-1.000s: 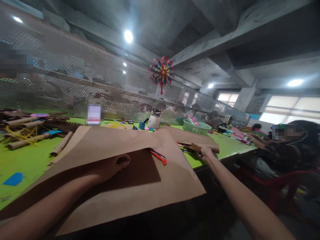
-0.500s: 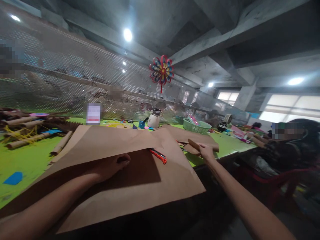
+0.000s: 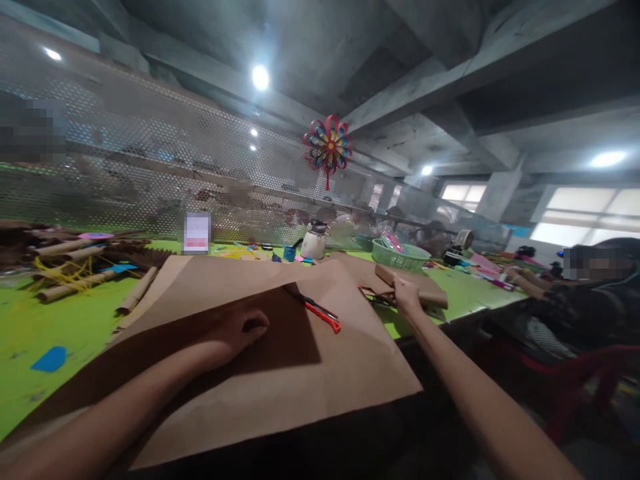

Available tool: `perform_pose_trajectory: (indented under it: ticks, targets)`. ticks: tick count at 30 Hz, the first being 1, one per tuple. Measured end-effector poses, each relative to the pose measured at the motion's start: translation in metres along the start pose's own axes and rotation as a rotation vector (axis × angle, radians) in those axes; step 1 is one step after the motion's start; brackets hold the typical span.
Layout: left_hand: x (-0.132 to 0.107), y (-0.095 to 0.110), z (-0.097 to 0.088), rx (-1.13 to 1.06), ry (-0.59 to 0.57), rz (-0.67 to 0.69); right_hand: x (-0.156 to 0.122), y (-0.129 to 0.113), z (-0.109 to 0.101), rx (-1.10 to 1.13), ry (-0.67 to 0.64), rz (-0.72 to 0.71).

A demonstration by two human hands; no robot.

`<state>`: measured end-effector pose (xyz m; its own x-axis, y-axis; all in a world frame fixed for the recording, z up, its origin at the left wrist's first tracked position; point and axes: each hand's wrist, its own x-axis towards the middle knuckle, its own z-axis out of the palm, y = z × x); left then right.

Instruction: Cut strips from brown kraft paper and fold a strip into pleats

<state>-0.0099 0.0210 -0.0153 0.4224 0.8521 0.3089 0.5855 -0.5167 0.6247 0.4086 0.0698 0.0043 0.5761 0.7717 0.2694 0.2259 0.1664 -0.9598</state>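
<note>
One broad, smooth brown paper sheet (image 3: 325, 380) across the green tabletop (image 3: 75, 327); on it, a slim red cutter (image 3: 323, 315); now a loosely curled left hand (image 3: 247, 327) in shadow, hold hard to tell; right hand (image 3: 407, 293) tight around a folded brown piece (image 3: 384, 274).

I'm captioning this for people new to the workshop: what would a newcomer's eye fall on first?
Probably the red, blue and yellow flower-shaped decoration, high near the middle against the perforated screen. Next, the orange-red cutter on the broad brown paper, between the two hands. To its right, the right hand grips a smaller brown piece in front of the pale green basket.
</note>
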Motion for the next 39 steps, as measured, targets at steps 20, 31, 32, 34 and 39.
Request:
perform_pose_trajectory:
  ticks: [20, 31, 32, 34, 39]
  targets:
    - [-0.005, 0.022, -0.006, -0.055, -0.034, -0.097, -0.031, -0.003, -0.048, 0.643, -0.016, -0.131]
    - [-0.006, 0.023, -0.006, -0.118, -0.044, -0.111, -0.031, 0.011, -0.047, 0.562, 0.028, 0.097]
    - [-0.005, 0.023, -0.006, -0.114, -0.046, -0.107, -0.026, 0.01, -0.044, 0.526, 0.035, 0.101]
    - [-0.005, 0.02, -0.005, -0.118, -0.049, -0.108, -0.018, 0.009, -0.041, 0.446, 0.053, 0.115]
    - [-0.004, 0.013, -0.003, -0.057, -0.054, -0.075, -0.007, 0.015, -0.039, 0.274, -0.001, 0.258]
